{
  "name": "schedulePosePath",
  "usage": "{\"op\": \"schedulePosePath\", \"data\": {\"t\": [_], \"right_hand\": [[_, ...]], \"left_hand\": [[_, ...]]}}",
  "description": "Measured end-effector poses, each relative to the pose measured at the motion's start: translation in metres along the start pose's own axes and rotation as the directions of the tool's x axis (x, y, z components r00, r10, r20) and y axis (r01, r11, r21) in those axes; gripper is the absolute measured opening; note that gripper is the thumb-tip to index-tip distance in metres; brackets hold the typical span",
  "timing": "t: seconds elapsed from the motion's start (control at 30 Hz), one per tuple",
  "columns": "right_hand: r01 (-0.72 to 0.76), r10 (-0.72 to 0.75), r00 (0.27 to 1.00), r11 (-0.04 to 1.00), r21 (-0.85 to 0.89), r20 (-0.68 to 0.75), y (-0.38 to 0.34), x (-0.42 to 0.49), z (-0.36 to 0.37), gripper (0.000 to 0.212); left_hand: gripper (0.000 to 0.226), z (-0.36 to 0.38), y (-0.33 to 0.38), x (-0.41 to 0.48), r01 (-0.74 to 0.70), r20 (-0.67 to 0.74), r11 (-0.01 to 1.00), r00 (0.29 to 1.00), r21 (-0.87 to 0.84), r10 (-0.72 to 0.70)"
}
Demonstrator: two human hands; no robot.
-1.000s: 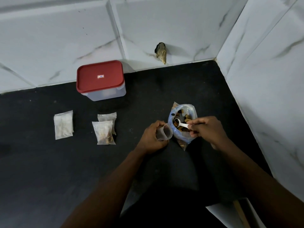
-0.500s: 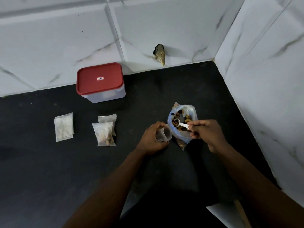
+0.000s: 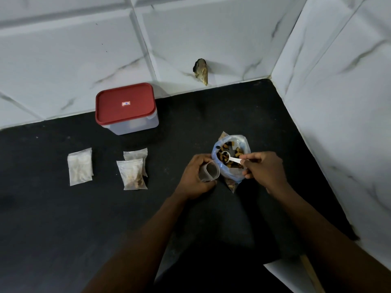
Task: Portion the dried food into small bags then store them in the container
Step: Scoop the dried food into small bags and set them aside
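A large clear bag of dried food point(image 3: 231, 153) stands open on the black counter, right of centre. My right hand point(image 3: 263, 170) grips a white scoop point(image 3: 229, 157) whose bowl sits inside that bag. My left hand point(image 3: 195, 176) holds a small clear bag point(image 3: 209, 171) with its mouth open, just left of the big bag. Two filled small bags point(image 3: 132, 173) lie overlapping further left, and one more filled bag point(image 3: 80, 166) lies at the far left. The container point(image 3: 127, 107), clear with a red lid on, stands at the back.
White marble-tiled walls close the back and right sides of the black counter point(image 3: 63, 218). A dark, chipped hole point(image 3: 201, 70) marks the back wall. A pale surface with a wooden stick point(image 3: 311, 273) shows at the bottom right.
The scoop's bowl has stayed in the big bag with small shifts. My left hand keeps the small bag open beside it. The camera has tilted slightly.
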State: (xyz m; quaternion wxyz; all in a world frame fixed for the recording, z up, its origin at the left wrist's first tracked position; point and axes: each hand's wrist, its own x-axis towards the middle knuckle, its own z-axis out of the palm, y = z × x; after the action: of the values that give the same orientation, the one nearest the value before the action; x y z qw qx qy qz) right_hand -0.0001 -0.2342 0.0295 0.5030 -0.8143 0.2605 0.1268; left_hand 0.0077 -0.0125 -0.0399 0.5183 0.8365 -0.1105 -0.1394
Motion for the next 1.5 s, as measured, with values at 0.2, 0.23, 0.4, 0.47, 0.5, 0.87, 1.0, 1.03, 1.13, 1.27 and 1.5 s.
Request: {"op": "schedulePosePath", "data": {"t": [0.2,0.23,0.4,0.47,0.5,0.87,1.0,1.03,1.13,1.27,1.5], "right_hand": [[-0.015,0.015,1.000,0.999,0.029,0.011,-0.002,0.005,0.006,0.017],[-0.041,0.040,0.999,0.997,0.061,0.027,-0.002,0.006,0.006,0.017],[-0.152,0.141,0.985,0.981,0.123,0.096,0.001,0.009,-0.003,0.015],[-0.169,0.154,0.982,0.974,0.149,0.107,0.002,0.009,-0.006,0.015],[-0.167,0.152,0.983,0.973,0.156,0.105,0.002,0.009,-0.006,0.015],[-0.209,0.172,0.972,0.943,0.258,0.159,0.004,0.008,-0.010,0.017],[-0.266,0.197,0.955,0.900,0.345,0.223,0.012,0.009,-0.017,0.019],[-0.277,0.201,0.951,0.891,0.360,0.236,0.013,0.009,-0.018,0.019],[-0.290,0.199,0.946,0.869,0.401,0.254,0.016,0.009,-0.019,0.019],[-0.256,0.145,0.954,0.847,0.466,0.261,0.018,0.008,-0.021,0.020],[-0.180,0.040,0.961,0.840,0.512,0.272,0.006,-0.002,-0.027,0.021]], "left_hand": [[0.057,-0.001,0.001,0.000,0.072,0.026,0.994,0.997,-0.083,-0.070],[0.056,-0.001,0.000,0.001,0.087,0.032,0.993,0.996,-0.083,-0.085],[0.054,-0.002,0.001,0.002,0.098,0.038,0.992,0.995,-0.082,-0.095],[0.053,-0.003,0.001,0.002,0.110,0.045,0.990,0.993,-0.084,-0.107],[0.053,-0.003,0.000,0.002,0.117,0.049,0.989,0.992,-0.085,-0.113],[0.052,-0.005,0.001,0.003,0.134,0.085,0.988,0.988,-0.078,-0.127],[0.054,-0.003,0.001,0.002,0.133,0.060,0.985,0.990,-0.112,-0.127],[0.056,-0.003,0.002,0.001,0.127,0.049,0.983,0.991,-0.131,-0.122],[0.062,-0.002,0.003,-0.001,0.092,0.003,0.983,0.996,-0.160,-0.092],[0.054,-0.004,0.006,-0.001,0.085,-0.057,0.980,0.994,-0.182,-0.097],[0.045,-0.005,0.012,0.001,0.018,-0.109,0.977,0.993,-0.211,-0.042]]}}
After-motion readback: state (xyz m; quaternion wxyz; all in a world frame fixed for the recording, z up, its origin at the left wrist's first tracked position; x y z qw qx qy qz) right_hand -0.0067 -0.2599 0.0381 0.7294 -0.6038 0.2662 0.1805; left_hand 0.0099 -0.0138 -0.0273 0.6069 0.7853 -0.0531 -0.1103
